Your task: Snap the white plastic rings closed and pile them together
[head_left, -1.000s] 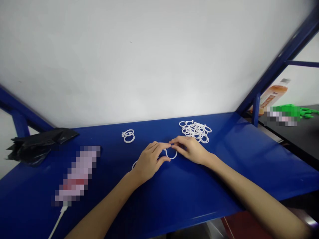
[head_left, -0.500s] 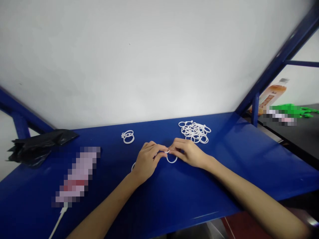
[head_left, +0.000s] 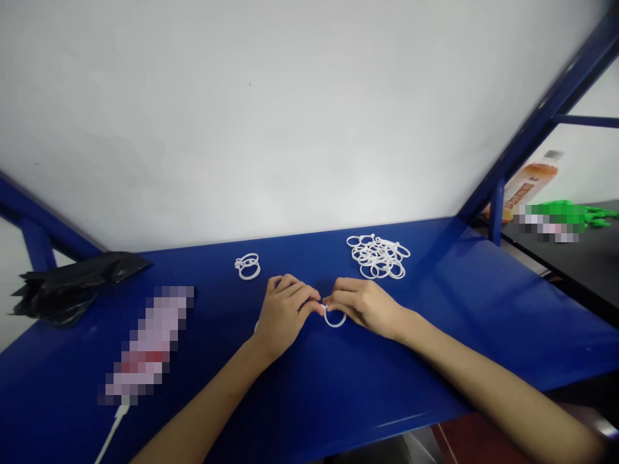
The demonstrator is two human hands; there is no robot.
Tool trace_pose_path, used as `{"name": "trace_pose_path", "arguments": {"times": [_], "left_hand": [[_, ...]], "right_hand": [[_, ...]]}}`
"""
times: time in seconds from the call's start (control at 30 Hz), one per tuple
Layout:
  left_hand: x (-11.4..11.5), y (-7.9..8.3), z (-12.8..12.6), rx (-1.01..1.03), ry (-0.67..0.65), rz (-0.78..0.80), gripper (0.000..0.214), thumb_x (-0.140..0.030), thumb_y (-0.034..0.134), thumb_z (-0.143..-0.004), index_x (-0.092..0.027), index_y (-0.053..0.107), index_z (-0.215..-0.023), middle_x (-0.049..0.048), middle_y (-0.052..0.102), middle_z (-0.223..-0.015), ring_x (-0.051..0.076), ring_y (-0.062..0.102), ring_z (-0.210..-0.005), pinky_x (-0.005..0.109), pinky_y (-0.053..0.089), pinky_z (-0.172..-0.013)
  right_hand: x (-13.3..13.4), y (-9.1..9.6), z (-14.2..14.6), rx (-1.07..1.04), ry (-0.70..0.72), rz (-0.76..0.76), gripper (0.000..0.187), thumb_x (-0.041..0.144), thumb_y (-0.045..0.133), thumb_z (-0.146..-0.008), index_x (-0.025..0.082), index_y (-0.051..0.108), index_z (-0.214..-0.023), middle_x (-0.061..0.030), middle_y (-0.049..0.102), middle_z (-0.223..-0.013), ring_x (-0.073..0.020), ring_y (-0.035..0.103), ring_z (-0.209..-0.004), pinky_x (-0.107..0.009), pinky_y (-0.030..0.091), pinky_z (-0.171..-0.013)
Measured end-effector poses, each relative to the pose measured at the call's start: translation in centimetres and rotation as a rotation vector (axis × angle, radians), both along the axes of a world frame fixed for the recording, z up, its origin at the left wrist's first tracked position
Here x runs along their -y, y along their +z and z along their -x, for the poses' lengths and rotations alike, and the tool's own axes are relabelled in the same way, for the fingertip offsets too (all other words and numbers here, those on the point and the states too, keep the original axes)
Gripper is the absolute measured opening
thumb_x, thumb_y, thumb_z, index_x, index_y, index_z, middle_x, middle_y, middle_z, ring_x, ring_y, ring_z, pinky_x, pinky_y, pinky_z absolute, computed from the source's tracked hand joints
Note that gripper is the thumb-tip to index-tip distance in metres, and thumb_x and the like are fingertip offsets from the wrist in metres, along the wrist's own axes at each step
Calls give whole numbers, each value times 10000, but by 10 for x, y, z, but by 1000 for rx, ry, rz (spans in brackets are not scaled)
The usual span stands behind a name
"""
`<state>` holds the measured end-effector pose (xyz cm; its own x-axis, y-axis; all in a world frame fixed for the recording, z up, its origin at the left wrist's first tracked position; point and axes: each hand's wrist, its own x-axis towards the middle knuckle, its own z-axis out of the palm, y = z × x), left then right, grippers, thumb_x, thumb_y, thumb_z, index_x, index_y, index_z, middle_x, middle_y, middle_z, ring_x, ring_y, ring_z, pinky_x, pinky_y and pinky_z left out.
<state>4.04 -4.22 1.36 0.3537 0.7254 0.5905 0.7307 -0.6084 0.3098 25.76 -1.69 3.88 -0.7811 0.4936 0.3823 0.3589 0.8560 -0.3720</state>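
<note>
A white plastic ring (head_left: 334, 318) lies between my two hands over the blue table (head_left: 435, 335). My left hand (head_left: 284, 315) pinches its top from the left, fingers curled. My right hand (head_left: 366, 305) pinches the same spot from the right. Part of another white ring shows under my left hand. A pile of several white rings (head_left: 378, 256) sits behind my right hand, and a small cluster of linked white rings (head_left: 248, 265) lies behind my left hand.
A crumpled black bag (head_left: 68, 287) lies at the table's left edge. A blurred object (head_left: 147, 345) with a white cable (head_left: 112, 434) rests at the front left. Blue frame posts (head_left: 498, 209) stand right, with an orange bottle (head_left: 525, 183) beyond.
Both hands have drawn a little toward me with the ring, and the fingertips have closed together at the ring's top.
</note>
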Motion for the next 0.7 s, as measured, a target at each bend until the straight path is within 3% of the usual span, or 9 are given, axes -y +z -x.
{"name": "trace_pose_path", "arguments": {"times": [0.07,0.23,0.33,0.43,0.53,0.7], "left_hand": [[-2,0,0,-65,76,34,116,-340,634,-931,-237,661,-885,-8,736,-913,213,592,-893,408,372,-870],[-4,-2,5,-227,237,67,404,-533,650,-867,-219,633,-1121,86,683,-1051,297,555,-987,437,400,-863],[-3,-4,10,-255,255,125,412,-519,631,-870,-210,630,-1142,104,656,-1057,308,553,-1002,444,407,-875],[-2,-2,14,-254,231,212,376,-434,626,-866,-212,628,-1169,108,640,-1095,313,567,-1019,461,404,-890],[-1,2,16,-264,189,267,393,-319,617,-841,-216,616,-1220,108,624,-1144,312,563,-1057,477,396,-914],[0,1,13,-232,92,336,385,-197,548,-874,-246,594,-1253,77,617,-1182,280,547,-1096,459,382,-927]], "right_hand": [[-4,-1,-1,-13,-79,2,306,300,415,-1041,192,701,-1052,-71,625,-905,-156,608,-772,-278,502,-684],[-31,-7,-17,-149,-410,-121,268,277,462,-1013,232,707,-1112,-97,641,-1008,-219,613,-921,-366,525,-808],[-55,-13,-37,-189,-659,-255,249,290,501,-987,214,729,-1053,-106,629,-979,-241,591,-901,-392,502,-803],[-72,-18,-54,-95,-873,-309,235,289,537,-962,193,747,-1001,-114,666,-931,-271,561,-882,-417,450,-791],[-80,-22,-61,-43,-973,-301,231,292,555,-946,186,737,-1039,-113,698,-926,-291,539,-903,-413,403,-783],[-86,-27,-64,-48,-986,-298,219,286,558,-924,188,732,-1013,-110,702,-936,-293,512,-916,-392,353,-766]]}}
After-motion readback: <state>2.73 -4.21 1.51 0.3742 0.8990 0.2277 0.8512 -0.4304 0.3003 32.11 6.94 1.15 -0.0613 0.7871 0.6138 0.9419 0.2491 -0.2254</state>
